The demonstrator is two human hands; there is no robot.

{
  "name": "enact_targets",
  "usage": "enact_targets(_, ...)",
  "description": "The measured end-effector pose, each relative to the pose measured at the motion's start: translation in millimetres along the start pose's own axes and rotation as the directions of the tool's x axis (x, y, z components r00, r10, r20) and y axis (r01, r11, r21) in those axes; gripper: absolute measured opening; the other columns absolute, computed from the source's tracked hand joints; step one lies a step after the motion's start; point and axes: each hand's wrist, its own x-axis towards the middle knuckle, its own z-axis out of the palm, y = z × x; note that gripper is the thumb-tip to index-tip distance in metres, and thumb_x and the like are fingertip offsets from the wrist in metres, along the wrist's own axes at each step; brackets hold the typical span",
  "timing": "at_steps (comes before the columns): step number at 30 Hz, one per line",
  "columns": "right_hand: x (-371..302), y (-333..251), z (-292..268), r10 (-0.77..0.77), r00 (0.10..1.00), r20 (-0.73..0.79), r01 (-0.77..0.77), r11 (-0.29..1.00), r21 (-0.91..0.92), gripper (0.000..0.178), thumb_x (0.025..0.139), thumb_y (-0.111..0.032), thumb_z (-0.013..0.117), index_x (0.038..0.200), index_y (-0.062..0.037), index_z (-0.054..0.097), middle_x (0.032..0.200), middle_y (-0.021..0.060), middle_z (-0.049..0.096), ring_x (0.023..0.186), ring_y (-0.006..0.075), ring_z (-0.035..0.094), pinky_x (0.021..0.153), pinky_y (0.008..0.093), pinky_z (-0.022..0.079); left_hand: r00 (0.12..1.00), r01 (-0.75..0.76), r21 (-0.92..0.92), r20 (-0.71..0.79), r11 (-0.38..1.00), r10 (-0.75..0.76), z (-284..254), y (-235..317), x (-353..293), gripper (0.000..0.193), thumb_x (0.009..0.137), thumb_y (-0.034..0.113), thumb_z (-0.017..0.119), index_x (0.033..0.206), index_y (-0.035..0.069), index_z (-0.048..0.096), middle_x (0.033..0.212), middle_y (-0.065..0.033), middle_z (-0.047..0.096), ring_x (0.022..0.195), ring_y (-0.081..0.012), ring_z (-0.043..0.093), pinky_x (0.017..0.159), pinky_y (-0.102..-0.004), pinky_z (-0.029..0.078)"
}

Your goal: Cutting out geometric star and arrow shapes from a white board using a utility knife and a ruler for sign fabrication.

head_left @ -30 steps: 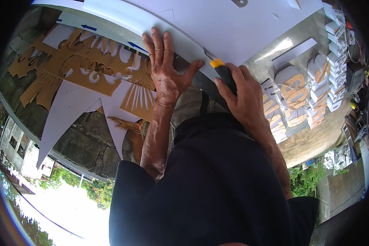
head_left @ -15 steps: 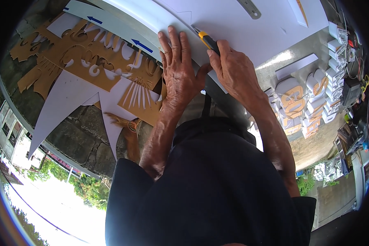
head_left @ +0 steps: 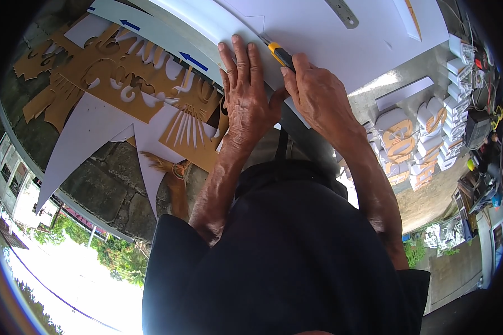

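A white sheet (head_left: 330, 56) lies across the work surface, with a thin drawn outline on it. My left hand (head_left: 244, 95) rests flat near the sheet's near-left edge, its fingers stretched forward and thumb out to the side. In my right hand (head_left: 318, 92) is a yellow and black utility knife (head_left: 275, 51), gripped like a pen. The knife's blade points forward and left, its tip at the sheet just beyond my left fingertips and close to the drawn outline. Whether the blade has pierced the sheet is too small to tell.
A steel ruler (head_left: 342, 12) lies farther forward on the sheet. To the left are brown-faced boards with cut-out shapes (head_left: 103, 72) and pointed white offcuts (head_left: 78, 139). White and brown block letters (head_left: 395, 125) stand to the right, beside a narrow white strip (head_left: 405, 93).
The knife tip has shifted very slightly left against the drawn outline, with my right hand moving along. My left hand stays flat in nearly the same place.
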Motion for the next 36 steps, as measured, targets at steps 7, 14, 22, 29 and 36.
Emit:
enact_targets(7,2,-14,-2,-0.006,1.0,0.003,0.006,0.998,-0.06,0.02,0.101,-0.015,0.061,0.094,0.0,0.051,0.077,0.0224,0.069,0.069,0.038,0.072,0.061,0.0448,0.058,0.997,0.063,0.09,0.045,0.994,-0.067,2,10,1,0.09,0.087,0.023,0.074,0.156,-0.012,0.028,0.167,-0.0362,0.011,0.151,-0.064,0.005,0.111,-0.0801,0.02)
enact_targets(14,-1,-16,3,0.044,0.999,0.013,-0.042,0.992,-0.117,0.021,0.105,-0.02,0.057,0.095,-0.0037,0.047,0.079,0.0206,0.068,0.075,0.0414,0.071,0.066,0.0492,0.057,0.993,0.099,0.102,0.058,0.99,-0.105,3,15,3,0.089,0.092,0.029,0.071,0.156,-0.013,0.026,0.168,-0.0359,0.006,0.148,-0.0686,0.0,0.101,-0.0882,0.023)
enact_targets(22,-13,-16,4,0.103,0.994,0.048,-0.093,0.98,-0.179,0.022,0.104,-0.02,0.06,0.097,-0.0047,0.045,0.08,0.0183,0.069,0.07,0.0378,0.072,0.062,0.0449,0.059,0.986,0.134,0.13,0.087,0.983,-0.145,2,23,6,0.096,0.085,0.024,0.079,0.155,-0.015,0.026,0.168,-0.0359,0.003,0.149,-0.0679,-0.002,0.101,-0.0876,0.024)
enact_targets(29,-29,-12,3,0.107,0.993,0.048,-0.093,0.97,-0.223,0.023,0.103,-0.02,0.061,0.098,-0.0046,0.044,0.078,0.0171,0.067,0.066,0.0353,0.072,0.057,0.0423,0.059,0.976,0.163,0.113,0.125,0.98,-0.177,-1,25,8,0.105,0.08,0.02,0.085,0.156,-0.015,0.022,0.168,-0.036,0.001,0.149,-0.0681,-0.003,0.104,-0.0864,0.023)
enact_targets(36,-50,-6,0,0.104,0.993,0.049,-0.085,0.951,-0.297,0.032,0.087,-0.009,0.073,0.109,0.0047,0.054,0.08,0.0138,0.068,0.06,0.024,0.073,0.053,0.0312,0.058,0.963,0.209,0.136,0.144,0.968,-0.228,-1,29,8,0.105,0.08,0.02,0.085,0.159,-0.01,0.022,0.169,-0.0328,0.004,0.151,-0.0647,0.001,0.114,-0.0756,0.022)
